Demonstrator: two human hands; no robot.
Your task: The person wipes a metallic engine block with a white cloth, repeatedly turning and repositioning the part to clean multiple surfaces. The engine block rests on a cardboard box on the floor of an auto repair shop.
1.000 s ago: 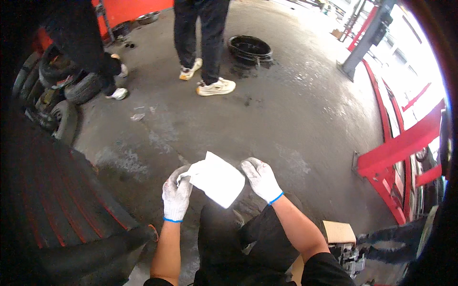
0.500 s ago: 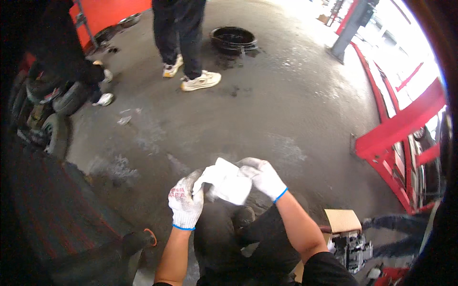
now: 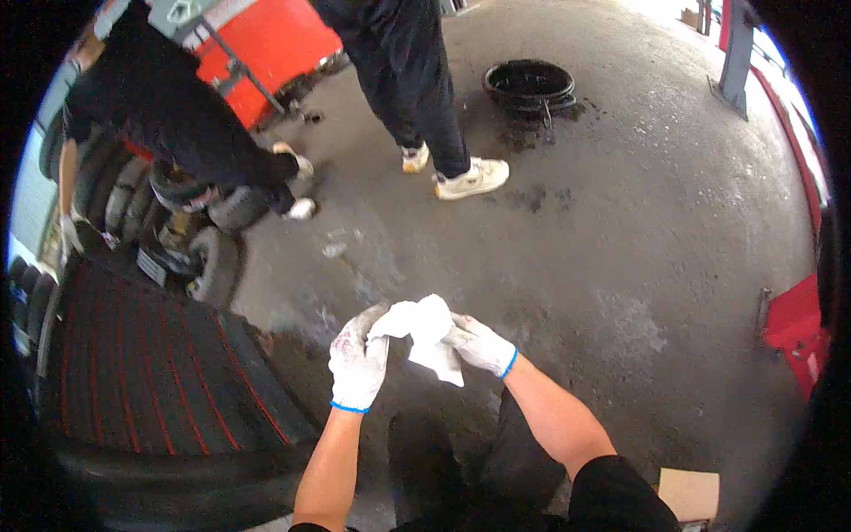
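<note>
White sheet point(image 3: 427, 321): spread flat one second ago, now bunched and folded over, one flap hanging down; right hand, formerly just apart from it, now at its edge. Head view turned leftward since then, bringing more of the striped seat-like surface into sight.

Head view, near centre: the sheet, held up between both hands above the person's dark trousers point(image 3: 421, 461).

Left hand point(image 3: 357, 359): white knit glove with blue cuff, soiled fingertips; thumb and fingers pinch the sheet's left end.

Right hand point(image 3: 483, 344): matching glove; fingers bent and gripping the sheet's right side.

Near left: black striped surface point(image 3: 151, 363), ribbed, with red lines. Beyond it, a heap of tyres point(image 3: 213, 266).

Near right: flat tan cardboard piece point(image 3: 690, 492); farther along the right rim, a red metal part point(image 3: 793, 328).

Far left: one co-worker point(image 3: 168, 97) in black beside the tyres; red panel point(image 3: 266, 49) behind.

Far centre: second co-worker point(image 3: 425, 97), dark trousers, pale shoes; to the right, round black basin point(image 3: 529, 84) on the stained floor point(image 3: 567, 230).
</note>
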